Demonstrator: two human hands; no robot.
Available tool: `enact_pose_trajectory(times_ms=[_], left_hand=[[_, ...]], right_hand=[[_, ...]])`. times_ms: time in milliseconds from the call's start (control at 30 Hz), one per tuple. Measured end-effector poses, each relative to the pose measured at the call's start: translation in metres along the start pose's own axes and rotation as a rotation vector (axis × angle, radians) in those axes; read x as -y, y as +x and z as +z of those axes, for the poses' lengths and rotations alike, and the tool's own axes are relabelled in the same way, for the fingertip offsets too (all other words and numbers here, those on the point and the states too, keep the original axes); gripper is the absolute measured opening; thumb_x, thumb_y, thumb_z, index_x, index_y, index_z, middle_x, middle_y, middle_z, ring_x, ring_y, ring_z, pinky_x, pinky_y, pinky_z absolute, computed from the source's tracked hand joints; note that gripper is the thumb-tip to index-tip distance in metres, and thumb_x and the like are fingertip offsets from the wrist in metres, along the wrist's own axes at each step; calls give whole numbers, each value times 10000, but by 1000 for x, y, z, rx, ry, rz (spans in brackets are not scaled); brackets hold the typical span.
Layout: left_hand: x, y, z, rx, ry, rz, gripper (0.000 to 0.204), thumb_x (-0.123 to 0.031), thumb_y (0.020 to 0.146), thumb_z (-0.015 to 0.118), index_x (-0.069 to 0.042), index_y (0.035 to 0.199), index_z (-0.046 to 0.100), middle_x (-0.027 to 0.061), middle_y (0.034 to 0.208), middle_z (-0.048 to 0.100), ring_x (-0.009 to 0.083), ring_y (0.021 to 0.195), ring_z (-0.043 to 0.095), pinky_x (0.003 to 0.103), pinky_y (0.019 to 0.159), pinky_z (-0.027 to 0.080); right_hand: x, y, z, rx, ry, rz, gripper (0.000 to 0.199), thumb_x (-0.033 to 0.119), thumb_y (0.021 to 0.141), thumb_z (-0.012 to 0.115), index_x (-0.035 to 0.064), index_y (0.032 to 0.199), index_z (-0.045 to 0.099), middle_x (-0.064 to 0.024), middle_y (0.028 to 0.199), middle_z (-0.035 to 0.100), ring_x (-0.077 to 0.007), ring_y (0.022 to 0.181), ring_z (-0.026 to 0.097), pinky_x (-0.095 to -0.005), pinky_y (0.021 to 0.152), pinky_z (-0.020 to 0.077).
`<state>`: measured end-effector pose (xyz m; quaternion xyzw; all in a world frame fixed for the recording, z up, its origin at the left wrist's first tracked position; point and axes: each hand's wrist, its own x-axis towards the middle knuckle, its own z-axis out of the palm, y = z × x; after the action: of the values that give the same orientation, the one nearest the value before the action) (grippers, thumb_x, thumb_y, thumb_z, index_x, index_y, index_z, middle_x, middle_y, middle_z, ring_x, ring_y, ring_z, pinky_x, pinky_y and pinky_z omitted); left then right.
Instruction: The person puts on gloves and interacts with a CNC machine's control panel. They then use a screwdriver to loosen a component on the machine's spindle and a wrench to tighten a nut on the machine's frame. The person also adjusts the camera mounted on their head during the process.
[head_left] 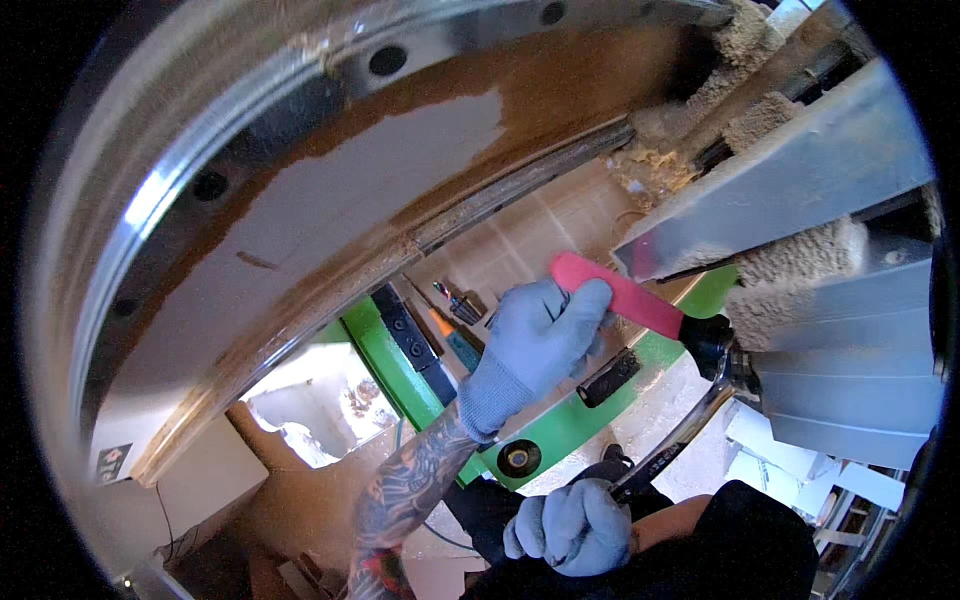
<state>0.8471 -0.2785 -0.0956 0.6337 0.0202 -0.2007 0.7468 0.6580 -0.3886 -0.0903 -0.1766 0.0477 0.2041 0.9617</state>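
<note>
My left hand [540, 335], in a grey glove, is closed at the flat red bar [635, 300] of a tool, whose rounded end sticks out beyond my fingers. A black and metal head [712, 350] joins the bar's far end to a curved, shiny dark rod [680, 440]. Low in the picture, the rod's lower end runs into my right hand [575, 525], also gloved and closed in a fist around it. Left of my left hand lie an orange and teal screwdriver [455, 340] and a small black object with coloured pieces [460, 303].
A large curved metal ring with bolt holes [388, 61] arches over the upper left, its inner face rust-brown and grey. Dust-crusted grey metal plates [790, 170] jut in from the right. Below the hands is a green frame [375, 350] with a black round fitting [519, 458].
</note>
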Motion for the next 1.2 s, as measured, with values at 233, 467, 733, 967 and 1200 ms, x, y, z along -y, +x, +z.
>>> enact_pose_trajectory(times_ms=[233, 467, 733, 967, 1200], left_hand=[[6, 5, -13, 35, -16, 86, 342, -347, 1012, 629, -31, 940, 741, 36, 680, 677, 89, 604, 627, 306, 555, 523], [-26, 23, -14, 1, -35, 158, 328, -358, 974, 652, -31, 958, 675, 57, 765, 686, 123, 543, 628, 284, 471, 512], [14, -15, -32, 27, -119, -26, 301, -318, 988, 642, -24, 927, 653, 60, 723, 674, 150, 505, 606, 258, 457, 490], [109, -173, 27, -18, -968, -237, 176, -172, 1010, 554, -83, 859, 556, 20, 681, 510, 129, 524, 467, 285, 453, 403], [185, -281, 164, 160, -474, -209, 292, -303, 1037, 605, -27, 1103, 673, 71, 879, 692, 160, 688, 664, 268, 583, 543]], right_hand=[[-9, 24, 12, -9, -239, -62, 546, 420, 1127, 267, 106, 745, 500, -64, 574, 470, -277, 661, 510, -529, 725, 511], [12, 32, 39, -526, -402, 100, 542, 488, 1096, 387, 71, 825, 603, -114, 761, 634, -284, 752, 674, -449, 777, 598], [7, -25, 13, -480, -415, 31, 428, 431, 1073, 499, 68, 868, 596, -119, 781, 673, -329, 703, 702, -447, 745, 608], [3, -151, -26, -616, -570, 11, 456, 411, 1071, 516, 38, 1306, 633, -139, 1196, 672, -308, 972, 689, -422, 877, 578], [39, -200, -41, -528, -297, -292, 408, 378, 1046, 600, 91, 1332, 635, -65, 1128, 622, -173, 911, 659, -332, 827, 573]])
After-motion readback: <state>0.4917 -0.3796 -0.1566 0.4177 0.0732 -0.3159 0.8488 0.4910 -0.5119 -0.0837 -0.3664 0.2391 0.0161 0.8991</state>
